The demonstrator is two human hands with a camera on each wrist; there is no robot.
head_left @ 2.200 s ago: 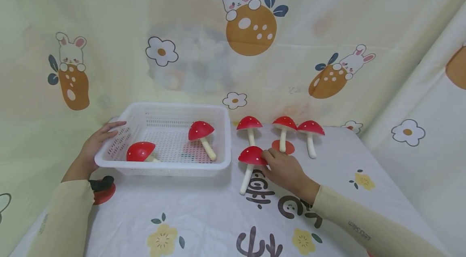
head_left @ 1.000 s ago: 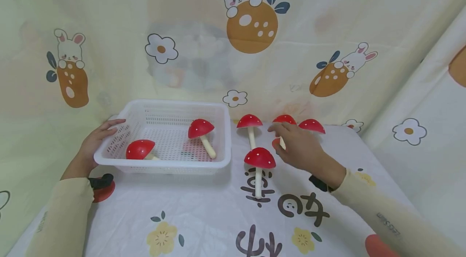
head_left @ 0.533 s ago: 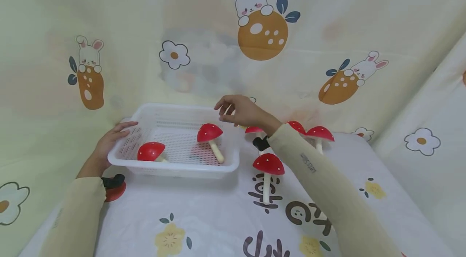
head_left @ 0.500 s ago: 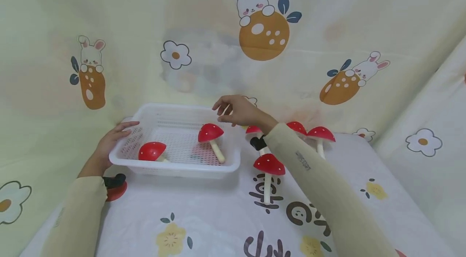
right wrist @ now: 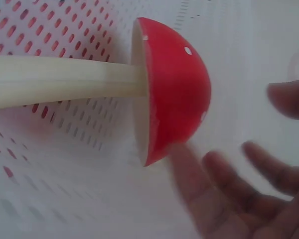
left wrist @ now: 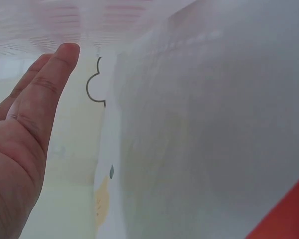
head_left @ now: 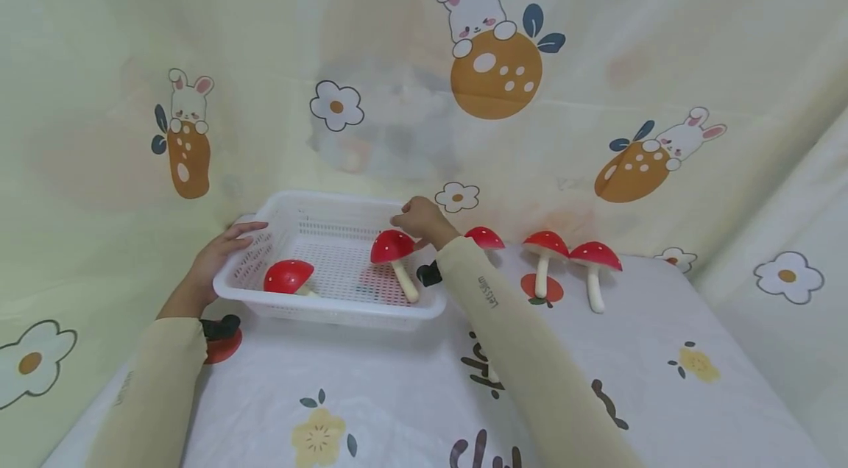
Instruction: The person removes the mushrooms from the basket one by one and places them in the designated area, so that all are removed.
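A white plastic basket [head_left: 324, 308] stands on the table with two toy mushrooms inside, red caps dotted white. My left hand [head_left: 215, 258] rests on its left rim, fingers straight; the left wrist view shows the fingers [left wrist: 42, 94] along the wall. Inside the back right part of the basket, my right hand [head_left: 424, 221] reaches down by the right mushroom [head_left: 391, 246]. In the right wrist view one blurred finger [right wrist: 189, 174] overlaps the edge of its red cap [right wrist: 174, 89]; the other fingers stand apart from it. The left mushroom [head_left: 288, 276] lies near the front wall.
On the tablecloth right of the basket lie a partly covered mushroom [head_left: 486, 238], a middle mushroom [head_left: 545, 242] and a far right mushroom [head_left: 596, 255]. My right sleeve [head_left: 523, 335] hides most of another. A printed curtain [head_left: 397, 48] hangs behind the table.
My right hand left the front mushroom on the table, moved left past the back ones and came down into the basket. My left hand stays on the rim. The head view has shifted slightly.
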